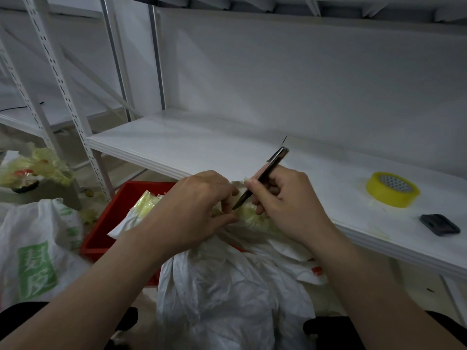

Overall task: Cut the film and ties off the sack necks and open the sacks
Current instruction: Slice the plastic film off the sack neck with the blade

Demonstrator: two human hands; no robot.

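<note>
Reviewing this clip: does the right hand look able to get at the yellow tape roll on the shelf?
Probably, the path looks free: the tape roll sits on bare shelf right of the right hand, though that hand grips the knife.

White metal shelving in dim light: a perforated upright at the shelf board's left corner, plain back panel behind.

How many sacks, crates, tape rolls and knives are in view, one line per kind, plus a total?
White sacks: 2 plainly seen, the middle sack and the green-printed sack
Red crate: 1
Yellow tape roll: 1
Knife: 1
Total: 5
</note>
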